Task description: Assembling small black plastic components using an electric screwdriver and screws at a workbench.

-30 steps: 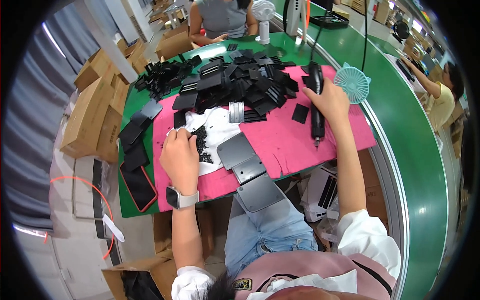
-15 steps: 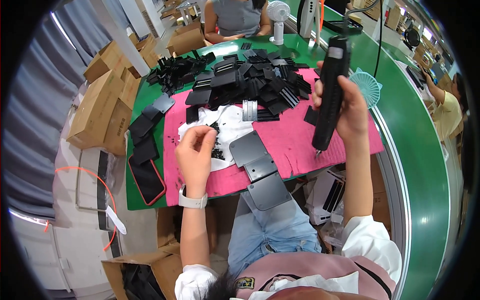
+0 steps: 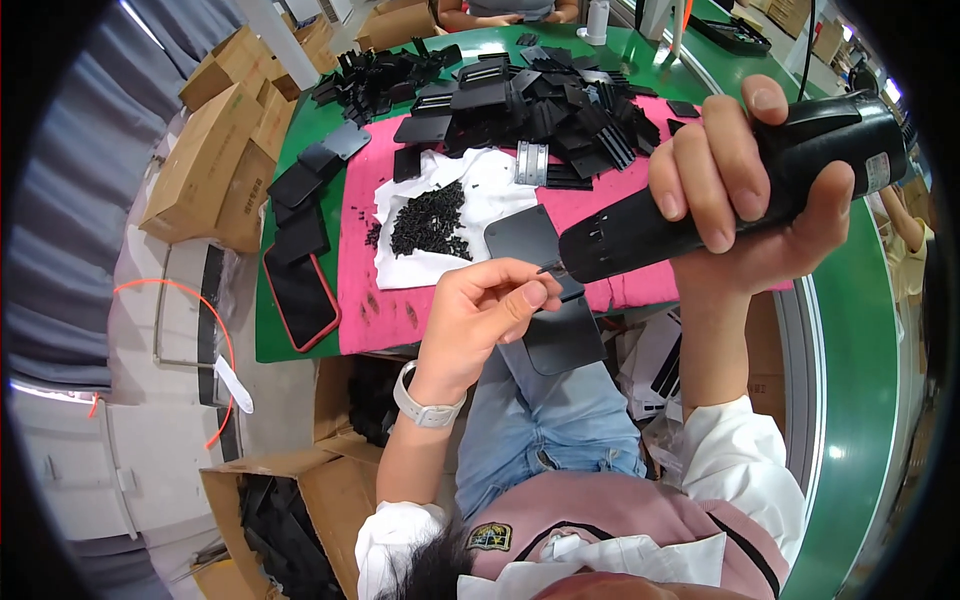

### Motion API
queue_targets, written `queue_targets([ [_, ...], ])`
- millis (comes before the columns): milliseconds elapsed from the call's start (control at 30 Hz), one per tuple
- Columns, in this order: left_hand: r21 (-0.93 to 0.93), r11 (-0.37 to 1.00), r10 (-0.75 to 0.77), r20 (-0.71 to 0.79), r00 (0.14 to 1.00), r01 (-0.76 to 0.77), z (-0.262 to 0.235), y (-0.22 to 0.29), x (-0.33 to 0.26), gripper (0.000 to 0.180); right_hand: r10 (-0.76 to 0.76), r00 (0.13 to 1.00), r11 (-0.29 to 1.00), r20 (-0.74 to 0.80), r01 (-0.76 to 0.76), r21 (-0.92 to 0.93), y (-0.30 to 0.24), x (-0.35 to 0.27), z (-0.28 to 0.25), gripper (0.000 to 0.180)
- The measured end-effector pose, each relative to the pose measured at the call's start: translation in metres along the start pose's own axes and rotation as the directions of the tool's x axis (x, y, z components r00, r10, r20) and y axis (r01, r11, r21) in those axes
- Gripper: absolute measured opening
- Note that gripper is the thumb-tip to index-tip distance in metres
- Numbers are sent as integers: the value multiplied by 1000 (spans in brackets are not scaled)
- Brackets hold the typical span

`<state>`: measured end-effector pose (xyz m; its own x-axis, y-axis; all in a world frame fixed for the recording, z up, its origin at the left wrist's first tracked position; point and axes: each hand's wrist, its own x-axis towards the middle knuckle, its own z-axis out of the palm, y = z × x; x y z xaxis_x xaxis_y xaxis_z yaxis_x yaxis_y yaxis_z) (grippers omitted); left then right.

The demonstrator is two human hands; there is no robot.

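Head view: right hand (image 3: 745,205) grips driver (image 3: 720,195), left hand (image 3: 480,315) pinches something tiny, probably a screw, at its tip; best seat it straight, above the plate (image 3: 525,240).

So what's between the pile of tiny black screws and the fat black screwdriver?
In the head view, a flat black plate lies between the screws and the screwdriver, with the left hand's fingertips at the tool's tip.

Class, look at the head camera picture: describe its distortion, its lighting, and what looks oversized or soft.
Head view: the fisheye bends the green table edge into a curve, and black corners ring the frame; lighting is bright and even, with glare along that edge; the right hand and black power screwdriver, raised close to the lens, loom oversized; the left hand stays fairly sharp.
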<state>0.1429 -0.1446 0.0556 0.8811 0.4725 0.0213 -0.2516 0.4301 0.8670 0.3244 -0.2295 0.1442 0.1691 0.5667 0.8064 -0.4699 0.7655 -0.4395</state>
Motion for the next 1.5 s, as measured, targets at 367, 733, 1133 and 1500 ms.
queue_targets([
  [367,340,936,112,-42,993,-91,-5,-1,-6,14,227,961,948,-160,-256,-191,-2,-5,28,44],
  [733,198,979,-35,-117,993,58,-1,-3,-5,17,111,985,973,-133,-135,-187,5,-14,8,41],
  [1133,731,682,352,-366,862,31,-11,-18,-6,57,227,965,877,-130,-261,-403,3,-21,-15,39],
  [1500,712,694,102,-245,964,107,-8,-23,1,60,295,915,789,-275,-396,-471,15,-15,-9,34],
])
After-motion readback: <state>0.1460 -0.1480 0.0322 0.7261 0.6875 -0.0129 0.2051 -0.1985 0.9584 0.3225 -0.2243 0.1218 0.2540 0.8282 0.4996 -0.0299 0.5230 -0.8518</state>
